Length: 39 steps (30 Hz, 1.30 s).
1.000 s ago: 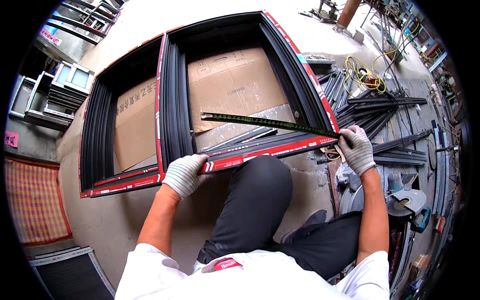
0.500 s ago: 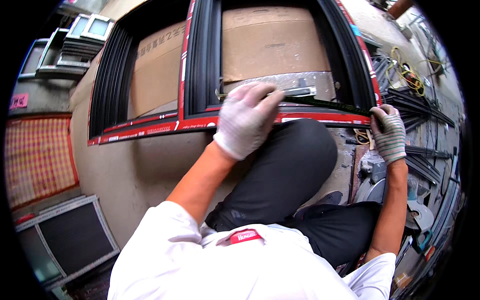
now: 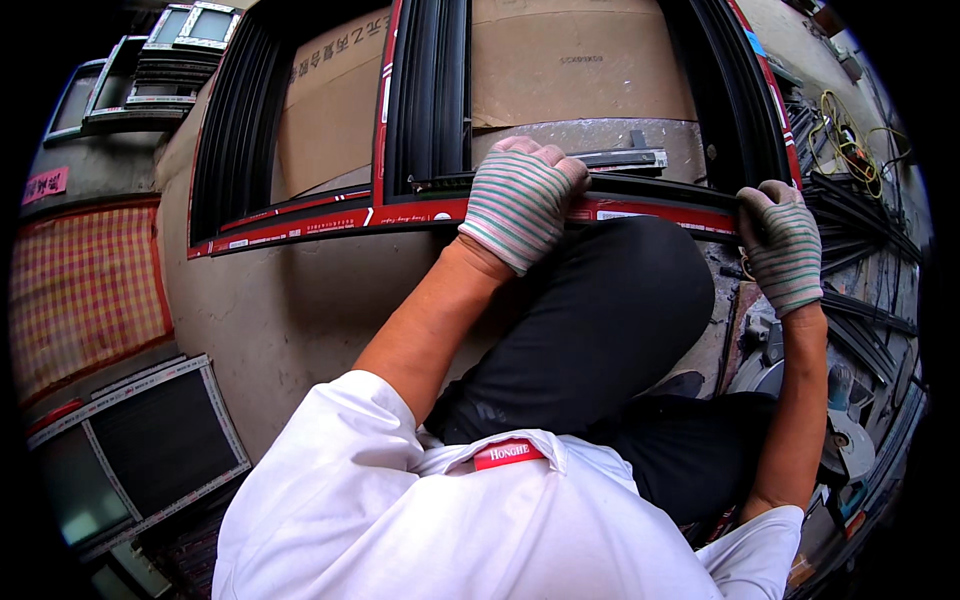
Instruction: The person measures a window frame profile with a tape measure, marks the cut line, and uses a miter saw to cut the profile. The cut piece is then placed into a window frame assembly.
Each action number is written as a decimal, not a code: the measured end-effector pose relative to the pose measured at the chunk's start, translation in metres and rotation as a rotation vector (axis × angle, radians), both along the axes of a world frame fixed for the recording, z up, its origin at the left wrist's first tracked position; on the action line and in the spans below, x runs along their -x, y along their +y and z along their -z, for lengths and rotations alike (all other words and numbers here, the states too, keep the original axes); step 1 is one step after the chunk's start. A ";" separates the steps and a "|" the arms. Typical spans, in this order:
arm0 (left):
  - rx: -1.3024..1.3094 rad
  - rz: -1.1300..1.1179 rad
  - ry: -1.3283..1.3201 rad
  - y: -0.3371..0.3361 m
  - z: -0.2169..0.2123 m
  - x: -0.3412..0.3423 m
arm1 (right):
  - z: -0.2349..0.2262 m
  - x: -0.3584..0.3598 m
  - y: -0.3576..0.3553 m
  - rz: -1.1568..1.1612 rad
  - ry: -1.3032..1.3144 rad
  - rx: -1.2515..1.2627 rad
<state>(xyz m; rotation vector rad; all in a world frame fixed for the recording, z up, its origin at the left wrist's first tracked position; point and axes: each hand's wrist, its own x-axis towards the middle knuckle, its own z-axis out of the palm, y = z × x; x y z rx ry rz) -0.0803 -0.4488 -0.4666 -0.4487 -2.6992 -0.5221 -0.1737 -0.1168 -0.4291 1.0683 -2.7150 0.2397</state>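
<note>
Where the black window frame [image 3: 430,120] lies flat on the concrete floor [image 3: 290,310], its near rail runs across the upper middle of the view, wrapped along its outer face in glossy red protective film with pale print. Its profiles are dark, ribbed aluminium with parallel grooves, and a central upright divides it into two openings. Brown corrugated cardboard [image 3: 580,60] shows through both openings, with a strip of bare grey concrete between the cardboard and the near rail. A thin black strip [image 3: 650,188] runs along the top of that near rail. Left hand [image 3: 520,205], in a knitted glove striped pink, green and grey, presses down on the rail just right of the central upright, fingers curled over the strip; whether it actually grips the strip I cannot tell. Right hand [image 3: 782,245], in a matching glove, is closed around the frame's near right corner, where the strip ends. Black trousers [image 3: 600,320] sit just below the rail. Beyond the right corner lie loose black metal bars [image 3: 860,240] and a coiled yellow cable [image 3: 850,140]. Near the floor's left edge, a red checked mat [image 3: 80,290] lies, with finished white-framed windows [image 3: 150,440] stacked below it.
</note>
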 end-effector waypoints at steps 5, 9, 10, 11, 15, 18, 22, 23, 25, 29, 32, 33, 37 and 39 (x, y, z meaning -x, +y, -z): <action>0.007 -0.009 0.025 -0.019 0.002 -0.005 | 0.003 0.009 0.023 0.034 -0.019 -0.005; 0.002 -0.001 0.006 -0.030 0.002 -0.011 | 0.004 0.017 0.060 0.084 -0.039 0.014; 0.014 0.007 -0.011 -0.029 0.003 -0.009 | 0.006 0.019 0.071 0.107 -0.058 -0.005; 0.019 0.004 -0.010 -0.031 -0.001 -0.011 | 0.009 0.021 0.079 0.124 -0.080 -0.013; 0.015 -0.004 -0.005 -0.029 -0.001 -0.011 | 0.013 0.023 0.097 0.150 -0.098 0.042; 0.026 0.000 -0.009 -0.028 -0.002 -0.010 | 0.013 0.023 0.103 0.149 -0.104 0.052; 0.033 -0.011 0.005 -0.029 -0.002 -0.011 | 0.011 0.023 0.100 0.134 -0.112 0.022; 0.033 -0.010 0.004 -0.029 0.000 -0.010 | 0.010 0.022 0.100 0.134 -0.110 0.019; 0.047 -0.012 0.001 -0.032 -0.001 -0.012 | 0.010 0.021 0.099 0.133 -0.107 0.025; 0.053 -0.026 -0.027 -0.042 -0.002 -0.017 | 0.009 0.018 0.095 0.136 -0.131 0.036; 0.048 -0.022 -0.022 -0.043 -0.003 -0.017 | 0.010 0.019 0.104 0.135 -0.127 0.043; 0.033 -0.015 -0.020 -0.042 -0.002 -0.016 | 0.010 0.020 0.109 0.142 -0.138 0.058; -0.045 0.036 0.009 -0.039 0.000 -0.006 | 0.008 0.027 0.131 0.105 -0.096 0.010; -0.024 0.027 -0.007 -0.038 -0.004 -0.009 | 0.004 0.027 0.129 0.120 -0.113 0.033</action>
